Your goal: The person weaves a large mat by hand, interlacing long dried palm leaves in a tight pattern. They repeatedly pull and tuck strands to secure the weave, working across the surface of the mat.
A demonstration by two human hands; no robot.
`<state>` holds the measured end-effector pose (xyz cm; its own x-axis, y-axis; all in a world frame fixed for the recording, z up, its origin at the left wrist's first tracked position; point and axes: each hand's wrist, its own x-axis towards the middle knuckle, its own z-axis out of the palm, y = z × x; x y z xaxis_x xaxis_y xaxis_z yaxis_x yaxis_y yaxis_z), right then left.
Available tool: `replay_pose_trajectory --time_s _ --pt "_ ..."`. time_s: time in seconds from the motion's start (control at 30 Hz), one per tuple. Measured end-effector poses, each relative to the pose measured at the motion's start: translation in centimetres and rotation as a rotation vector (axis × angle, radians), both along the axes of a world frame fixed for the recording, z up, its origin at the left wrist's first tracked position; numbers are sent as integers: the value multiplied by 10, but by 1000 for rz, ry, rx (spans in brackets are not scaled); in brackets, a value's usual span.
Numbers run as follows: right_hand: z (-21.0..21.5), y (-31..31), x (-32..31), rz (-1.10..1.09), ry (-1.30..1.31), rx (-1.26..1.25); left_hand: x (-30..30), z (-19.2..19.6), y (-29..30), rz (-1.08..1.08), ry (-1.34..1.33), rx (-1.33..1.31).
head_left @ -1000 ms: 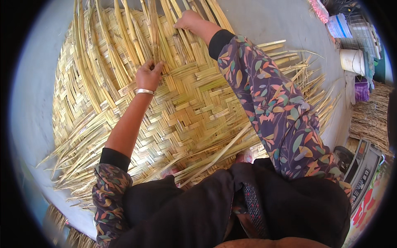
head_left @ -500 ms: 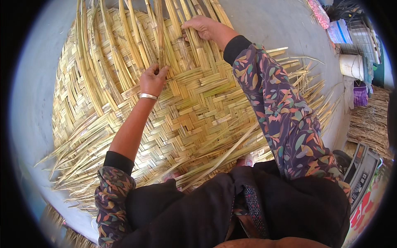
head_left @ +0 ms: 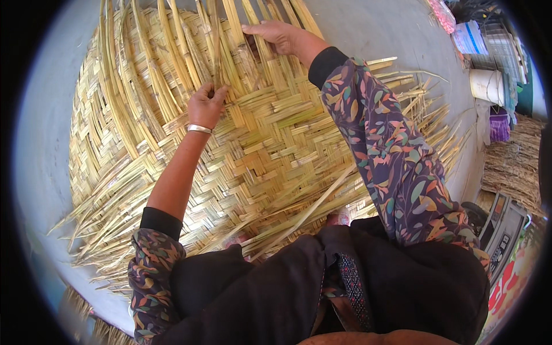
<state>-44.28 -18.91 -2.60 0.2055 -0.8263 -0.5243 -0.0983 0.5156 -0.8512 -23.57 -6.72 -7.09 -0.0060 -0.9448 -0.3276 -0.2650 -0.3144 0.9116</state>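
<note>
A large mat [head_left: 259, 129] of split yellow-green reed strips lies in front of me, woven in a zigzag pattern. Along its far part, a row of long loose strips [head_left: 167, 69] runs lengthwise over the weave. My left hand [head_left: 206, 108], with a silver bangle at the wrist, is closed, pinching a strip [head_left: 217, 57] between thumb and fingers at the edge of the tight weave. Farther off and to the right, my right hand [head_left: 277, 38] has its fingers around upright strips [head_left: 265, 57], the upper finger stretched across them and the others partly hidden beneath.
Loose strip ends [head_left: 95, 247] fan out at the near left, others [head_left: 425, 109] at the right. Beyond the grey floor [head_left: 379, 29], a white bucket [head_left: 487, 85], a purple container [head_left: 499, 126], a stack of dry stalks [head_left: 514, 164] and a grey device [head_left: 501, 233] line the right.
My right hand has shifted slightly left, its upper finger now reaching farther across the strips. My left hand sits slightly left and higher, still pinching. The view has shifted a little.
</note>
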Motion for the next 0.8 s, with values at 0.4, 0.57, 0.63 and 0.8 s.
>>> replay_pose_trajectory --time_s 0.4,0.57,0.63,0.8 --pt "15 26 -7 -95 -53 -187 -6 0 5 53 -131 -90" --pt "24 27 -22 33 -449 -3 -9 16 9 -157 -423 -317" --pt "23 26 -23 40 -468 10 -5 15 11 -203 -436 -314" --pt "29 44 -25 -205 -333 -135 0 12 4 -185 -339 -213"
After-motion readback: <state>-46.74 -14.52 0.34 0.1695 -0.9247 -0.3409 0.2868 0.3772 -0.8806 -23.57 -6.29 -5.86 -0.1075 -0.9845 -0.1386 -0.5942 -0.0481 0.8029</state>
